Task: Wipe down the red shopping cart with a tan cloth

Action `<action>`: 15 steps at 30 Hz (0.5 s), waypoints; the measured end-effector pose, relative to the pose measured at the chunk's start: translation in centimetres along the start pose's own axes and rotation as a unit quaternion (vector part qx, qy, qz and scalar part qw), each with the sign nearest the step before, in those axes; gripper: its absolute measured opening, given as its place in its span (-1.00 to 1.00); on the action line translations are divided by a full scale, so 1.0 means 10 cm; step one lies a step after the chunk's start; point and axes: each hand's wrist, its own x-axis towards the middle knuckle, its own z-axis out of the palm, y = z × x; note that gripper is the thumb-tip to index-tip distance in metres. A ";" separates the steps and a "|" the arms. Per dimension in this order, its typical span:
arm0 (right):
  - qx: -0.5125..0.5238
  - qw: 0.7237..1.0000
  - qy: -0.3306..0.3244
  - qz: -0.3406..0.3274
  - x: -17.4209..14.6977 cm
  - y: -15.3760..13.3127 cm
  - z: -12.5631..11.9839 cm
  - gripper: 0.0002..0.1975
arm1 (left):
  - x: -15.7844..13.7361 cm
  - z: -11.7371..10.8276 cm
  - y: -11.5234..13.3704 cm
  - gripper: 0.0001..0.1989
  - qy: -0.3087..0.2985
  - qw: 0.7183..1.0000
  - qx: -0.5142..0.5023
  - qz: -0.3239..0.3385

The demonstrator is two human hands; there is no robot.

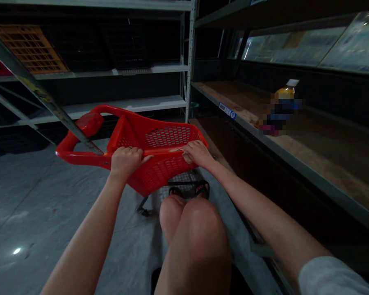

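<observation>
A red plastic shopping cart (160,172) stands sideways in front of my knees, its handle loop to the left. My left hand (126,163) is closed over the cart's near rim, close to the handle end. Toward the other end, my right hand (197,153) is closed over the same rim, with a tan patch showing by its fingers that I cannot make out. The basket has perforated walls, and the part of its inside that shows holds nothing visible. A grey metal pole (49,96) slants down to the cart's handle; its lower end meets the red frame.
On the wooden shelf (320,164) to the right lies a bottle (290,88) with a white cap, its body blurred out. White metal racks (153,69) at the back hold an orange crate (29,49) and dark crates. Grey concrete floor (24,205) spreads to the left.
</observation>
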 end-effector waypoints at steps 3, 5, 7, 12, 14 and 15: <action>-0.008 0.999 -0.009 0.039 -0.12 0.20 0.00 -0.72 | 0.01 0.02 -0.01 -0.24 -0.003 1.000 -0.015 -0.006; -0.008 0.998 -0.011 0.062 -0.14 0.20 0.03 -0.72 | 0.01 0.02 -0.01 -0.24 -0.002 1.000 -0.024 -0.013; -0.007 0.996 -0.012 0.087 -0.13 0.15 0.06 -0.72 | 0.01 0.02 -0.01 -0.23 -0.001 1.000 -0.022 -0.018; 0.000 0.991 -0.016 0.132 -0.12 0.05 0.10 -0.69 | 0.00 -0.03 0.03 -0.19 -0.007 1.000 0.005 -0.016; 0.001 0.991 -0.019 0.129 -0.12 0.05 0.10 -0.70 | -0.01 -0.05 0.04 -0.18 -0.009 1.000 0.009 -0.014; 0.003 0.992 -0.019 0.127 -0.12 0.05 0.09 -0.70 | -0.01 -0.05 0.04 -0.18 -0.008 1.000 0.011 -0.016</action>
